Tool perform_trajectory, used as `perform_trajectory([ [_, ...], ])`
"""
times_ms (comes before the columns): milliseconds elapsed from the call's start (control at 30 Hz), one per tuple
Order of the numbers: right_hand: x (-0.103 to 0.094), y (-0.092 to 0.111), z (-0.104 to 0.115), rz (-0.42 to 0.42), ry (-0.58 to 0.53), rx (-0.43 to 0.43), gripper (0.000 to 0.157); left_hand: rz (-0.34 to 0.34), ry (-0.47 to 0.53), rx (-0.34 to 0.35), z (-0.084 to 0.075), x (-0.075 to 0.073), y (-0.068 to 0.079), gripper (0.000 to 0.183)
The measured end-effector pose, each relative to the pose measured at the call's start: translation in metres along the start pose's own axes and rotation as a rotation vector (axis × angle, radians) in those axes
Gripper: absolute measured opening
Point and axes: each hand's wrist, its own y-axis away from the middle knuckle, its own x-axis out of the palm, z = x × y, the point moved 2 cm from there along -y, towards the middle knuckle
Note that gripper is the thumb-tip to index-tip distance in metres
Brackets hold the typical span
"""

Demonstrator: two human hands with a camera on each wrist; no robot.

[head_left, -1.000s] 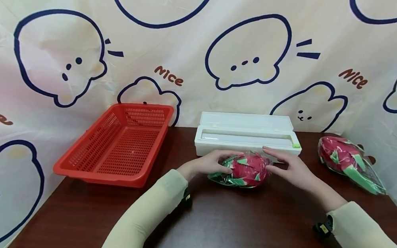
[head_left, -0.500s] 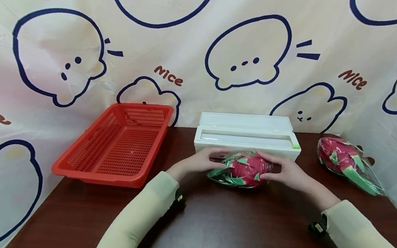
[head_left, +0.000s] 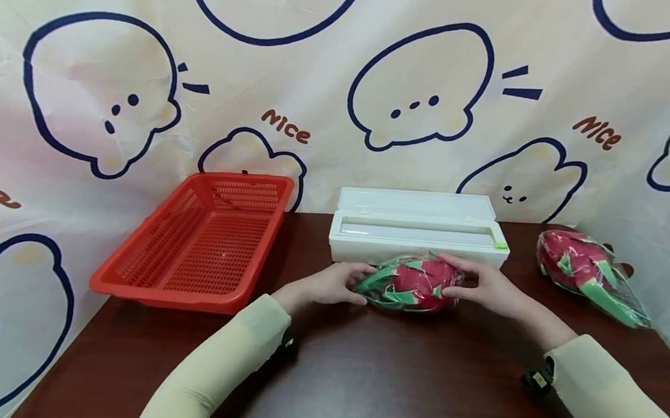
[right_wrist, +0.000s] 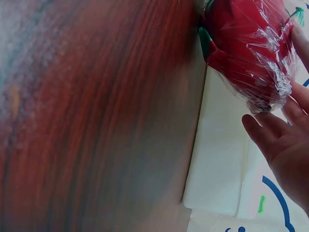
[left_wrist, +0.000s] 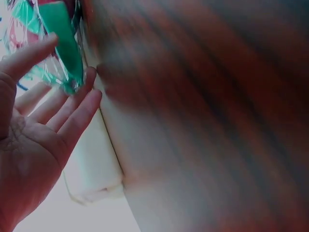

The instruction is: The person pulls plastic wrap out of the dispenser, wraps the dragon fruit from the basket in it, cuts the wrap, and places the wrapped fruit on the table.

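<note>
A pink dragon fruit (head_left: 419, 281) with green scales, covered in clear film, lies in front of the white box. My right hand (head_left: 493, 290) holds its right end between thumb and fingers; in the right wrist view the crinkled film (right_wrist: 277, 79) meets the fingers, some partly hidden. At the green left tip, my left hand (head_left: 334, 283) has its fingers extended. The left wrist view has the thumb over a green scale (left_wrist: 65, 46) and the fingers below the wrapped tip; whether they press on it I cannot tell.
Behind the fruit stands a white box (head_left: 418, 254) with its lid raised and a slot along it. A red perforated basket (head_left: 175, 300) sits at the left. Another wrapped dragon fruit (head_left: 578, 263) lies at the right on the dark wooden table (head_left: 402, 390).
My left hand has drawn back left from the top of the fruit to its tip. The right hand has closed in on the right end, and the fruit has turned slightly.
</note>
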Motion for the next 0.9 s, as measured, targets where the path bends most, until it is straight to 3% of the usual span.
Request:
perform_trajectory([
  [333,0.002,-0.002,0.000,0.003,-0.008,0.022,0.069,0.039,-0.065,0.036,-0.007,-0.002,-0.003,0.064],
  [600,0.001,-0.003,0.003,0.006,-0.018,0.055,0.071,-0.095,0.007,0.096,-0.022,-0.012,-0.011,0.079],
  [900,0.001,-0.002,-0.003,-0.004,-0.024,0.083,0.069,-0.041,-0.036,0.134,-0.036,0.008,-0.029,0.091],
])
